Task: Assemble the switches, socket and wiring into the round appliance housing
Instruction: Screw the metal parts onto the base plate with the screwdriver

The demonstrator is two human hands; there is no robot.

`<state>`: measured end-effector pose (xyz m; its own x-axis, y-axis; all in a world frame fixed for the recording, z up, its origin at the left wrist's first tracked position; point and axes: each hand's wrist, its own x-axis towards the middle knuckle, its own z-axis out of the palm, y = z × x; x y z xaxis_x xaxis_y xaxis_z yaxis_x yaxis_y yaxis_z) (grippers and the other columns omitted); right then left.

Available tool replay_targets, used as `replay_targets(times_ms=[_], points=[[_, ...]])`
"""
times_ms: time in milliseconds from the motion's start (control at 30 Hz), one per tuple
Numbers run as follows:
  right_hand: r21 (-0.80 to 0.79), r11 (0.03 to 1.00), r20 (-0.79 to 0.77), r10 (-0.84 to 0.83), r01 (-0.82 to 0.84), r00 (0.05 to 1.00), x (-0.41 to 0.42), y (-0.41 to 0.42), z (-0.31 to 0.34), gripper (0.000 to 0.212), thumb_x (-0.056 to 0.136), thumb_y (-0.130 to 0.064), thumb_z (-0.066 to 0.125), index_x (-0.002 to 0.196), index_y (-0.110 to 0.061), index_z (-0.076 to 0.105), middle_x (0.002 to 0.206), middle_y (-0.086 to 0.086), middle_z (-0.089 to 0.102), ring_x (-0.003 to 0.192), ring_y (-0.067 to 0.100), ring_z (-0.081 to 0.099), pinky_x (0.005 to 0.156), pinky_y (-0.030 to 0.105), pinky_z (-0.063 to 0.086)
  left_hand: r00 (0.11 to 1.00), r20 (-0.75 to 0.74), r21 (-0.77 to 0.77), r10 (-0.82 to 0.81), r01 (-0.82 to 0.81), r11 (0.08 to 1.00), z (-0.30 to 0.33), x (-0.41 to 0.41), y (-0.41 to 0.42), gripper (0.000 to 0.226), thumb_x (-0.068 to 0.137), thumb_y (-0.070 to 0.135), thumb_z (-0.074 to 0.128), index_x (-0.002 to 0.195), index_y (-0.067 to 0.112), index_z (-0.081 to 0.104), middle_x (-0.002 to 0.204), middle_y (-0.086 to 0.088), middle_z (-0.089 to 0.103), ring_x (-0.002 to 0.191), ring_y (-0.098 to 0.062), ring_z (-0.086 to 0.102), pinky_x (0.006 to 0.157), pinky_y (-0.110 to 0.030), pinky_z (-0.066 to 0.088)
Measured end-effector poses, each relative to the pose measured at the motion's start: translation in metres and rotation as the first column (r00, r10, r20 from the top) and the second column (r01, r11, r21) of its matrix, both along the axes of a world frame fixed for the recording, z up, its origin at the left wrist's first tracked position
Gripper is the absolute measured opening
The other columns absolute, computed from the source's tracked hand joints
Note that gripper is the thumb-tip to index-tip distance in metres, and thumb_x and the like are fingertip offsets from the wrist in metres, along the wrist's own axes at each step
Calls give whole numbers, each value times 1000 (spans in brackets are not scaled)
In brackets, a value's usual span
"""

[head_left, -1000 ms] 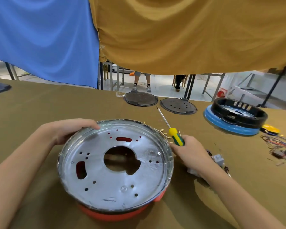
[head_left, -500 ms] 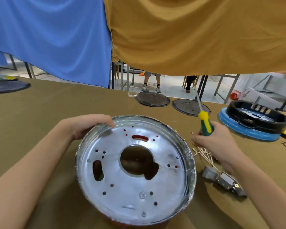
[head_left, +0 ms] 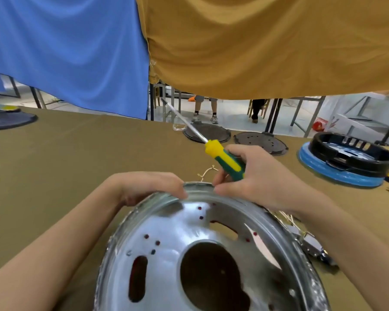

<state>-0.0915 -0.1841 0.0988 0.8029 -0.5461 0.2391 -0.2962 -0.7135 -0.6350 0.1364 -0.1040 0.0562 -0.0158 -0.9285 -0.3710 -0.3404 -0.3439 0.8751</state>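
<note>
Right hand (head_left: 258, 178) has come in from the right side of the worktop (head_left: 54, 167) to the far rim of the round housing (head_left: 211, 254); half a second ago it was off to the side, over the loose wiring. It now meets the left hand (head_left: 144, 187) at the rim, the two nearly touching. The housing also fills more of the lower view and looks tilted toward the camera — though head motion could account for part of that.

Reading: both hands on the far rim suggests the housing is about to be turned or repositioned, not fastened. No switch, socket or wire is seated in the metal plate yet, as far as the view shows; the holes and slots are bare. Early in the job.

Pose, right: fingers curled round the screwdriver (head_left: 226, 161), yellow-and-green handle held in the hand, shaft pointing up and away to the left, tip well clear of any screw. Thumb and forefinger tips press down at the rim edge.

Pose, left: fingers bent over the far-left rim, gripping it, forearm running in from the lower left.

Parts still outside — the wiring bundle with its grey switch blocks (head_left: 310, 245) lies on the worktop just beside the housing's right edge, partly hidden under the right forearm. A thin wire loop (head_left: 206, 172) shows just beyond the rim.
</note>
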Motion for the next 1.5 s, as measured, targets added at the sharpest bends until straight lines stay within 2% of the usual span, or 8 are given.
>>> replay_targets(times_ms=[200, 467, 667, 800, 1033, 1133, 1300, 1500], points=[[-131, 990, -106, 40, -54, 994, -5, -4, -18, 31, 79, -13, 78, 80, -35, 56, 84, -24, 72, 78, -6, 67, 72, 15, 53, 976, 163, 60, -143, 135, 989, -17, -6, -12, 48, 71, 36, 72, 112, 14, 65, 106, -2, 72, 92, -18, 72, 80, -28, 59], [-303, 949, -150, 43, -87, 988, -9, -3, -23, 23, 83, -20, 74, 87, -33, 55, 82, -12, 69, 76, 6, 65, 73, 35, 56, 965, 171, 80, -200, 189, 979, -24, -2, -15, 42, 75, 33, 75, 112, 14, 71, 109, -2, 73, 98, -19, 71, 97, -42, 54], [-407, 904, -225, 36, -128, 974, -7, -4, -32, 45, 83, -26, 76, 78, -49, 37, 76, -20, 48, 71, -3, 48, 62, 14, 36, 961, 73, 13, -267, 267, 964, -23, -4, -16, 36, 83, 21, 68, 119, 27, 67, 117, -3, 72, 106, -24, 69, 91, -38, 55], [-407, 903, -236, 42, -138, 971, -4, -5, -36, 51, 82, -23, 76, 74, -49, 34, 75, -16, 47, 68, 2, 46, 62, 23, 36, 944, 102, -81, -315, 323, 943, -23, -5, -18, 39, 88, 18, 66, 127, 22, 63, 123, -9, 68, 113, -35, 63, 101, -52, 49], [-395, 902, -237, 82, -174, 968, -5, -6, -37, 46, 81, -19, 77, 80, -45, 39, 77, -14, 50, 67, 2, 46, 60, 14, 33, 944, 69, -73, -322, 327, 942, -25, -4, -20, 31, 88, 18, 67, 119, 18, 64, 113, -14, 67, 99, -27, 65, 91, -46, 53], [-385, 904, -227, 103, -187, 968, -7, -7, -39, 40, 81, -15, 76, 85, -39, 44, 78, -12, 51, 69, 2, 47, 61, 15, 35, 945, 86, -60, -317, 322, 945, -25, -3, -19, 34, 88, 20, 68, 122, 19, 62, 118, -14, 66, 106, -36, 65, 94, -49, 53], [-424, 881, -292, 88, -211, 952, -6, -5, -42, 39, 84, -19, 72, 89, -41, 40, 85, -11, 51, 74, 8, 50, 65, 25, 44, 930, 157, -43, -331, 342, 939, -21, -5, -20, 33, 85, 24, 65, 117, 16, 62, 110, -16, 63, 92, -23, 62, 90, -48, 52], [-451, 863, -337, 73, -229, 939, -5, 0, -44, 25, 84, -18, 67, 94, -34, 51, 86, -8, 50, 74, 13, 50, 65, 32, 48, 934, 166, -44, -315, 326, 944, -25, -3, -19, 42, 82, 26, 63, 121, 12, 59, 125, -23, 58, 111, -40, 59, 102, -62, 43]])
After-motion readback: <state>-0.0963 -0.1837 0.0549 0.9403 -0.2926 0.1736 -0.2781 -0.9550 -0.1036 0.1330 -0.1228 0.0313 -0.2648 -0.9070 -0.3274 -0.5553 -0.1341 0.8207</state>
